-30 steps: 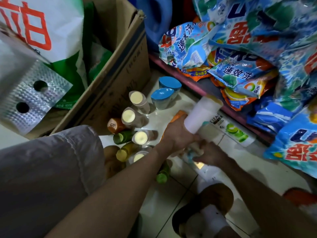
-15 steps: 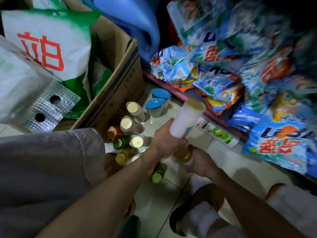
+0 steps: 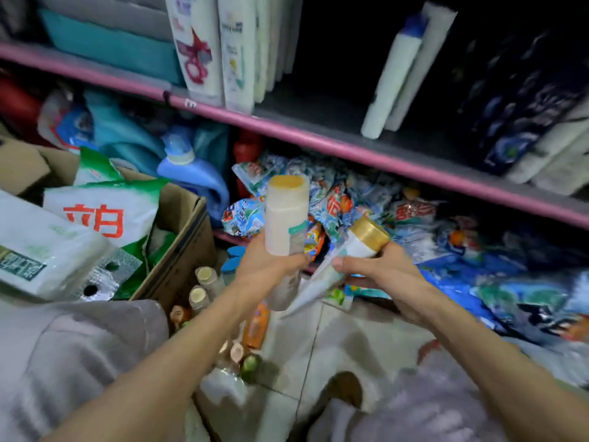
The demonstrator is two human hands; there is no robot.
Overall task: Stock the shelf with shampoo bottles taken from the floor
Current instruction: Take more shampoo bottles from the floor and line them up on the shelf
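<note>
Below the pink-edged shelf point(image 3: 318, 145), left hand point(image 3: 271, 266) grips a cream bottle point(image 3: 287, 215) cap-up; right hand point(image 3: 379, 266) grips a gold-capped bottle point(image 3: 360, 244), both raised, likely for shelving. More bottles point(image 3: 204, 285) stand on the floor.

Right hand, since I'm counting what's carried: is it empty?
No, the right hand grips a white gold-capped bottle held up in front of the shelf.

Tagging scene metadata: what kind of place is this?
Likely a small shop's stockroom or aisle. A pink-edged shelf holds upright shampoo bottles, detergent bags are piled beneath it, and more bottles stand on the floor beside a cardboard box.
</note>
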